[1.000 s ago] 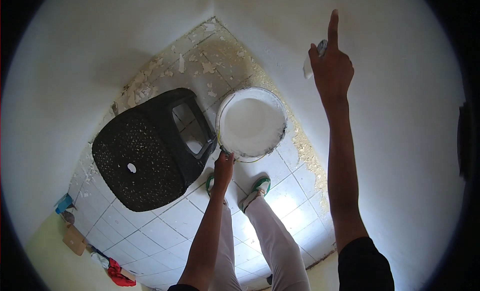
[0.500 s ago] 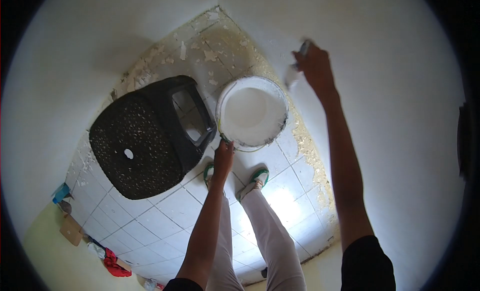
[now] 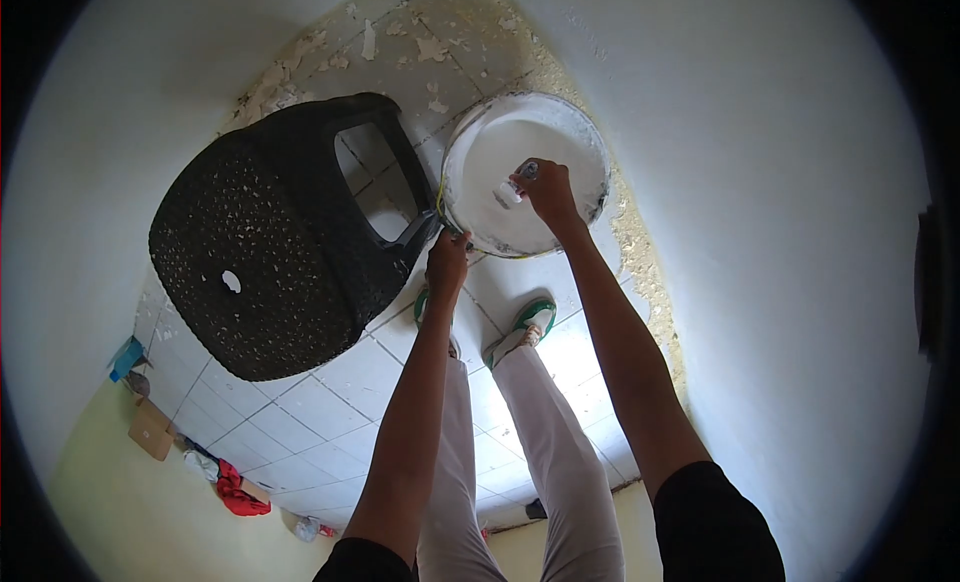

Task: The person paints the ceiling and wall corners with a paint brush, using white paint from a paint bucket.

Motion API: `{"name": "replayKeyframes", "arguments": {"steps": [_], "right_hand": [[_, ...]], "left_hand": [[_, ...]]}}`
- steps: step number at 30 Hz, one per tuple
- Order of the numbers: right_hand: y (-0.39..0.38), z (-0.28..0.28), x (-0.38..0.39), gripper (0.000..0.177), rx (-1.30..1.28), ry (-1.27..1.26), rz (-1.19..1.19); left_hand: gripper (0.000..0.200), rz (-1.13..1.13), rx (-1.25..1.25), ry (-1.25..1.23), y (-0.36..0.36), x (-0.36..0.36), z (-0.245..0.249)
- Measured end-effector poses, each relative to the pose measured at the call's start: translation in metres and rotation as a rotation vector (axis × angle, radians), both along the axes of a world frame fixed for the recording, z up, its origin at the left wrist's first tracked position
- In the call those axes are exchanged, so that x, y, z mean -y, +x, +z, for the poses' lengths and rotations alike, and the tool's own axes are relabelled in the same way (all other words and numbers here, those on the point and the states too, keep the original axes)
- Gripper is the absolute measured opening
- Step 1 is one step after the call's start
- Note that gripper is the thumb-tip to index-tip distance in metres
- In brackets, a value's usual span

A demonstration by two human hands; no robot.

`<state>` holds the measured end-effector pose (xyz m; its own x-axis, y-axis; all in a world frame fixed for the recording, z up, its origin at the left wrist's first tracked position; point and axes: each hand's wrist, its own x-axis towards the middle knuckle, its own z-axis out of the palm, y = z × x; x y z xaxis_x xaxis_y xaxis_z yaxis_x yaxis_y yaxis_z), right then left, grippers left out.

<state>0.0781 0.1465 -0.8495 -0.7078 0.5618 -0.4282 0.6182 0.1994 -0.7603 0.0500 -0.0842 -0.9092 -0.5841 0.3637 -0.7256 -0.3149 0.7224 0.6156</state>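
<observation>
A round bucket (image 3: 597, 147) holds white paint (image 3: 500, 147) and has smears round its rim. My left hand (image 3: 447, 260) is closed on the bucket's handle (image 3: 456, 234) at the near left side of the rim. Over the bucket, my right hand (image 3: 550, 194) grips a paintbrush (image 3: 507, 195), its head pointing down at the paint. Part of the brush's grip is hidden by my fingers. Just left of the bucket stands a black, white-speckled plastic stool (image 3: 275, 247), close to my left hand.
White walls rise at left and right (image 3: 780, 232). Flaked paint (image 3: 430, 50) lies on the tiled floor (image 3: 340, 412) along the walls. My feet (image 3: 530, 327) are below the bucket. A cardboard box (image 3: 150, 429) and a red cloth (image 3: 238, 492) lie at the far lower left.
My right hand has brought the paintbrush from the right wall leftward and down, over the bucket. The left hand keeps its hold on the handle. The view has shifted slightly.
</observation>
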Motion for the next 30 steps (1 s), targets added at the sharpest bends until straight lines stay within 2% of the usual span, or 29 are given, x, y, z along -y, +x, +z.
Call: {"name": "replayKeyframes", "arguments": {"steps": [4,11,14,16,19,23,25,29,30], "right_hand": [[-0.002,-0.012,0.004,0.017,-0.002,-0.03,-0.039],[-0.007,-0.023,0.015,0.013,-0.048,-0.135,-0.079],[-0.004,-0.028,0.015,0.014,-0.037,-0.012,-0.049],[0.0,-0.023,0.014,0.013,-0.14,-0.316,-0.278],[0.01,-0.005,0.009,0.006,-0.245,-0.285,-0.384],[0.022,0.014,0.007,0.006,-0.202,-0.204,-0.342],[0.022,0.016,0.01,0.009,-0.13,-0.087,-0.199],[0.013,0.001,0.02,0.009,-0.102,-0.058,-0.105],[0.009,-0.006,0.023,0.009,-0.114,0.044,-0.043]], "left_hand": [[0.034,0.069,0.128,-0.041,0.0,-0.001,-0.002],[0.035,0.017,0.115,-0.111,-0.003,-0.002,0.01],[0.029,-0.043,0.098,-0.096,-0.005,-0.003,0.01],[0.029,-0.044,0.059,-0.089,-0.001,0.0,0.002],[0.03,0.01,0.034,-0.061,0.001,0.0,-0.002],[0.036,0.034,0.119,-0.076,-0.001,-0.002,0.005],[0.035,0.019,0.117,-0.103,-0.001,-0.002,0.006],[0.034,0.021,0.114,-0.102,-0.003,-0.004,0.012],[0.034,0.013,0.114,-0.12,-0.003,-0.004,0.011]]}}
